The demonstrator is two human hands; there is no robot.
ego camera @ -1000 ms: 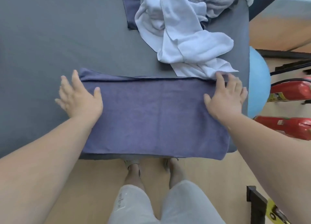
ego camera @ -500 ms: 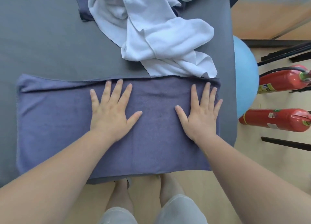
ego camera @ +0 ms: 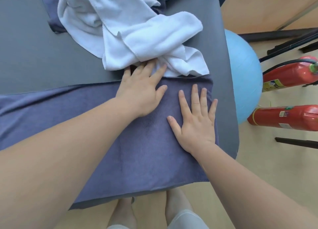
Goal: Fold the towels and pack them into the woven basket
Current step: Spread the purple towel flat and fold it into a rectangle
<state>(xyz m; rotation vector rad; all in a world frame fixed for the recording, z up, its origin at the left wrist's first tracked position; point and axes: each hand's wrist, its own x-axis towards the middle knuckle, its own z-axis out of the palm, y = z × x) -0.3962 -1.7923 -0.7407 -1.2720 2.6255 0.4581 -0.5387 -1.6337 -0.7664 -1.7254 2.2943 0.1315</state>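
Grey table [ego camera: 43,60]: purple towel [ego camera: 146,156] folded flat; left hand [ego camera: 142,92], right hand [ego camera: 196,122] spread flat on it.

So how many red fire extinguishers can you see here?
2. Both are right of the blue ball: the farther fire extinguisher and the nearer fire extinguisher. More could be outside the frame.

We look down on a grey table [ego camera: 25,48] above a pale wooden floor [ego camera: 258,177]. A blue ball [ego camera: 244,77] sits just beside the table's right edge, with two red fire extinguishers [ego camera: 284,118] and black metal bars [ego camera: 284,37] beyond it.
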